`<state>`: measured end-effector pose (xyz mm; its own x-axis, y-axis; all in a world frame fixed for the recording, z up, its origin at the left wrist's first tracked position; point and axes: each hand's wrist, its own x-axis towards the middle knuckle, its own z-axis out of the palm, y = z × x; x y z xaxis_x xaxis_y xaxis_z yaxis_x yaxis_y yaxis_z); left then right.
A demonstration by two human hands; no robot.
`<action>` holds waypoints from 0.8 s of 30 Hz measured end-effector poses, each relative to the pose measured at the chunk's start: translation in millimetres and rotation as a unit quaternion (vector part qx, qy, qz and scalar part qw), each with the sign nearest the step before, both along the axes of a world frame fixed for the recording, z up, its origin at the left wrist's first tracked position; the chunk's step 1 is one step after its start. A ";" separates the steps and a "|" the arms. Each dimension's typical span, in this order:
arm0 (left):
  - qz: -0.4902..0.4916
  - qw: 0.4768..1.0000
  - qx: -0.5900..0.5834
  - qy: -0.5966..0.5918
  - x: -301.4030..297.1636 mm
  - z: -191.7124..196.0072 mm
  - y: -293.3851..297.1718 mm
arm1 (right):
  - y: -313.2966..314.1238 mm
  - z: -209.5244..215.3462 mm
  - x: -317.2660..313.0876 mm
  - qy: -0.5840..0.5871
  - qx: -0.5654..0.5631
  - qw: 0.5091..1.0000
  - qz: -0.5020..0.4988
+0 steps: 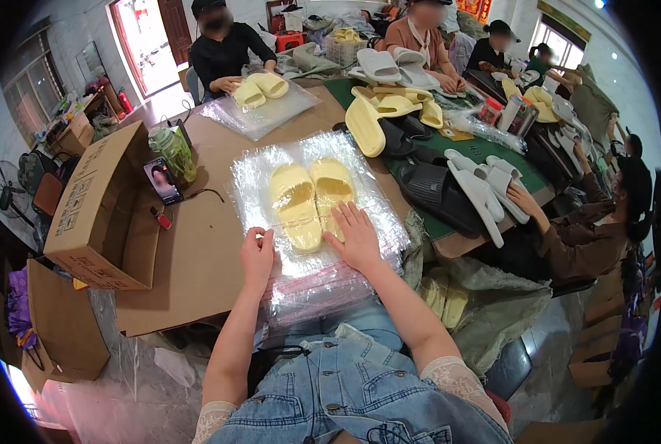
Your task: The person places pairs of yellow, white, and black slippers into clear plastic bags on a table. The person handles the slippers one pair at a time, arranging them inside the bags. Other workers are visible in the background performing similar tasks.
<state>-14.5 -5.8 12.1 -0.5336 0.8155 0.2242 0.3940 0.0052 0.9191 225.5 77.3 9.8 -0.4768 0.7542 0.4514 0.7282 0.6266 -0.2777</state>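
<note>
A pair of pale yellow slide slippers [295,198] lies side by side inside a clear plastic bag [255,177], on top of a stack of similar shiny bags. My right hand [356,235] rests on the bag with its fingers spread, over the heel end of the right slipper. At the bag's left edge, my left hand [257,256] has its fingers curled in, pinching the plastic. Reddish seal strips [323,280] run along the near side of the stack, close to my lap.
On the left stand an open cardboard box [97,214], a phone [162,181] and a green bottle [172,154]. Yellow slides [366,126], black slides [438,194] and white slides [477,191] crowd the right. Co-workers sit across and to the right; one handles bagged yellow slippers [261,89].
</note>
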 end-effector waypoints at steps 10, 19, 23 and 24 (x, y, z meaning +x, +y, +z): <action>-0.181 0.884 0.131 0.411 51.2 43.5 -2.9 | -6.3 4.5 -7.2 -0.026 0.012 0.999 -0.029; -0.164 0.845 -0.103 0.498 49.0 -2.5 2.8 | -43.6 14.3 -56.7 0.063 -0.046 0.987 0.139; -0.147 0.885 -0.039 0.441 46.0 -14.1 8.4 | -28.1 8.7 -50.1 0.036 -0.035 0.997 0.057; -0.143 0.887 -0.029 0.438 45.2 -17.1 8.3 | -22.1 4.3 -45.5 0.007 -0.018 1.000 0.019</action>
